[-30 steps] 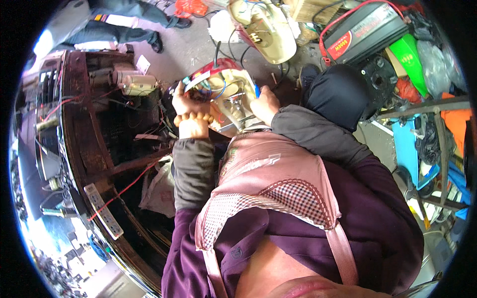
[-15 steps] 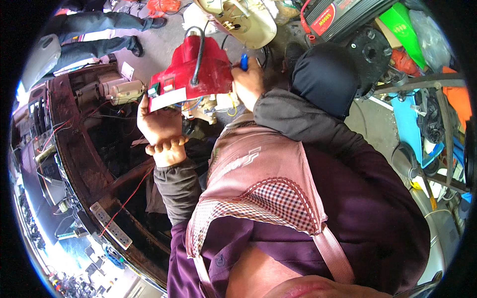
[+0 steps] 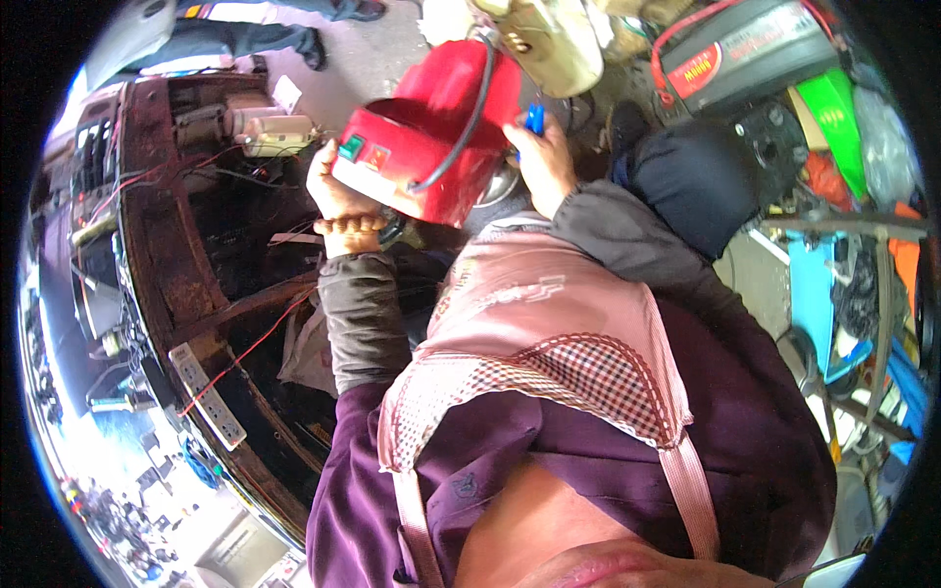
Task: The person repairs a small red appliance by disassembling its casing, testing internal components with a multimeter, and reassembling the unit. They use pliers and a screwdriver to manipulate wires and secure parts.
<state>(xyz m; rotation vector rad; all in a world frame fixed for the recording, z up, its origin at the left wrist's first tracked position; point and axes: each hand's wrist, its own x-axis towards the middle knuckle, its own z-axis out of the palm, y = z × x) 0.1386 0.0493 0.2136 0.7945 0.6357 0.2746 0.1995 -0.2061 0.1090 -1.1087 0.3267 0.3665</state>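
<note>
A red machine housing (image 3: 417, 122) is held up in front of me, tilted, with a green rocker switch (image 3: 351, 147) on its left end. A dark grey cable (image 3: 477, 118) loops over its top and enters its side. My left hand (image 3: 338, 186) is closed around the left end, beside the switch. At the right end, my right hand (image 3: 547, 162) grips the housing's edge and also has a small blue item (image 3: 534, 120) sticking out between its fingers; its kind cannot be made out. Part of a round metal piece (image 3: 498, 186) shows under the housing's right side.
A rusty metal-framed bench (image 3: 157, 211) stands to my left, carrying a white power strip (image 3: 208, 392) and a red wire. Beyond the housing lies a cream-coloured shell (image 3: 559, 54). A grey inverter-like box (image 3: 755, 59) sits far right. Another person's legs (image 3: 245, 39) show at far left.
The housing has turned over toward me, so its top and cable now show more and the wires and inner parts below are mostly hidden. Both hands moved right with it.
</note>
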